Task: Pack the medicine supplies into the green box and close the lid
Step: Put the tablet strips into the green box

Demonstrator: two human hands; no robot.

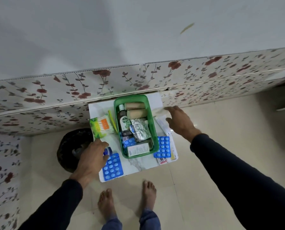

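Two hands, L [92,156] on small jar [108,151], R [180,121] spread beside green box [152,128].

Between the hands, the green box [152,130] looks translucent plastic; inside, a crinkled shiny foil strip [141,130]; the table [138,165] glossy, marble-patterned.

green box [118,103] half packed, hands [92,156] hovering

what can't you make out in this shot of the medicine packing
Head view only:
- Small blue and white container: mostly covered by the left hand.
- White packet beside the green box: blurred, print unreadable.
- Right hand: motion-blurred, grip unclear.
- Box lid: not identifiable.
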